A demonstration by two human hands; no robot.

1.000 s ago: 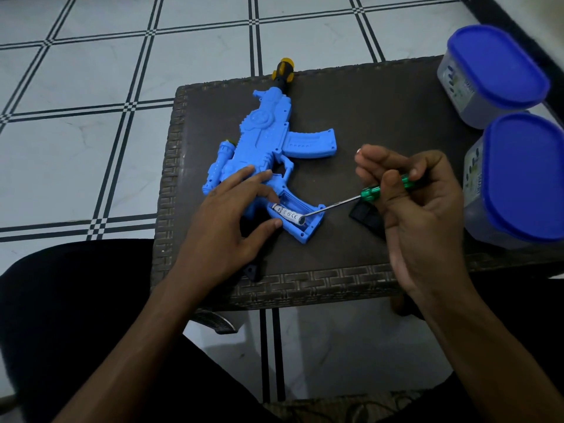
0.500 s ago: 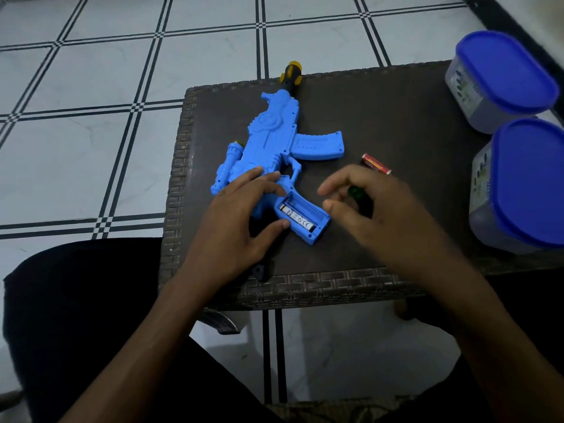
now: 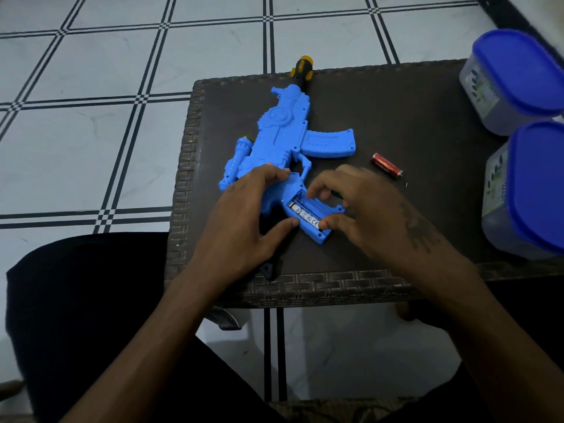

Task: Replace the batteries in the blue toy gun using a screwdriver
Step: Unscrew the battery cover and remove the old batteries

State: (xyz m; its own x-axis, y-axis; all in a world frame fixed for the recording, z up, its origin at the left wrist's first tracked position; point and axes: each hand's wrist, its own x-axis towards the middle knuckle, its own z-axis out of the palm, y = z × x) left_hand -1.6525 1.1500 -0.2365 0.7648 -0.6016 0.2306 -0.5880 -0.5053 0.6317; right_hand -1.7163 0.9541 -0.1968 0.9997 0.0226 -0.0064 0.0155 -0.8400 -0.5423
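The blue toy gun (image 3: 287, 129) lies flat on the dark wicker table (image 3: 396, 111), its yellow-and-black muzzle pointing away from me. The battery compartment in its grip is open, with a white battery (image 3: 305, 215) inside. My left hand (image 3: 241, 218) presses on the gun just left of the grip, fingers straight and thumb against the grip's edge. My right hand (image 3: 366, 209) hovers over the compartment, thumb and curled fingers pinching the white battery's ends. A sliver of the green screwdriver handle (image 3: 337, 194) shows under that hand. A red battery (image 3: 387, 170) lies loose to the right.
Two clear containers with blue lids stand at the table's right edge, one at the back (image 3: 515, 77) and one nearer (image 3: 531, 190). A black part (image 3: 268, 270) sticks out near the table's front edge below my left hand. White tiled floor surrounds the table.
My right hand has put the screwdriver down on the table and moved left onto the open compartment. The red battery has come into view. My left hand stays on the gun.
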